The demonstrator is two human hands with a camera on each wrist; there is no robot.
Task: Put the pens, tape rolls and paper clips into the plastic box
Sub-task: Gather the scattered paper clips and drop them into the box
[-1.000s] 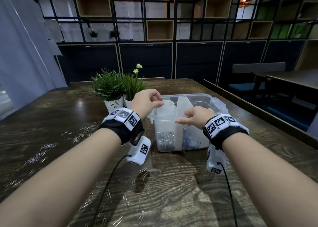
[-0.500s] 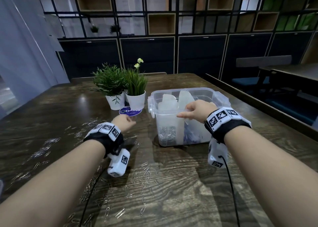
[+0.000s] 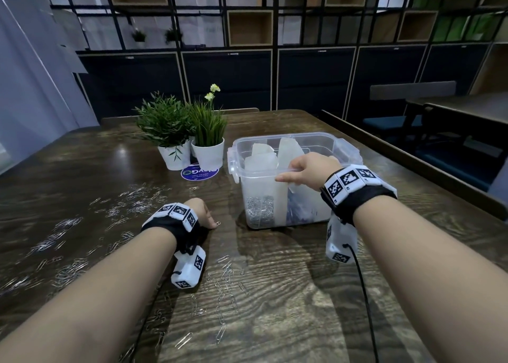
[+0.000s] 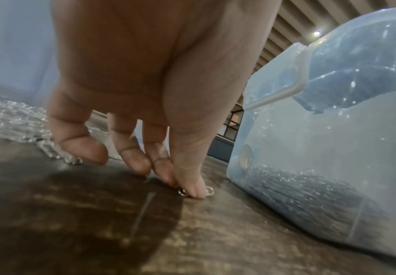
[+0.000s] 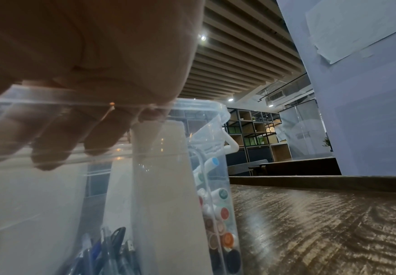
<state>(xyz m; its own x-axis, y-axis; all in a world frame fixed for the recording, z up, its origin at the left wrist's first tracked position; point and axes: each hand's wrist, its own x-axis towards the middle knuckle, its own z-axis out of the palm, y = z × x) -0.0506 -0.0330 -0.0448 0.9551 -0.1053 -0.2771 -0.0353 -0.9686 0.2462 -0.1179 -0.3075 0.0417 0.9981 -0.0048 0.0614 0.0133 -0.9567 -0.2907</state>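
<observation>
A clear plastic box (image 3: pixel 347 148) stands on the wooden table, with paper clips (image 3: pixel 260 211) heaped in its left compartment and pens (image 5: pixel 108 247) and markers (image 5: pixel 224 213) further right. My right hand (image 3: pixel 301 170) grips the box's near rim, its fingers (image 5: pixel 51 137) curled over inside the wall. My left hand (image 3: pixel 211 221) is down on the table just left of the box. Its thumb and forefinger pinch a single paper clip (image 4: pixel 182 192) lying on the wood. Loose paper clips (image 3: pixel 137 204) are scattered left and in front (image 3: pixel 226 278). No tape rolls are in view.
Two potted plants (image 3: pixel 176 131) (image 3: pixel 208 142) in white pots stand behind my left hand, beside a round blue sticker (image 3: pixel 199 173). White dividers (image 3: pixel 286 153) stick up inside the box. A raised wooden edge (image 3: pixel 412 167) runs along the table's right side.
My left hand came away from above the box, dropped to the table left of it and closed on a paper clip. The right hand stayed on the box rim.
</observation>
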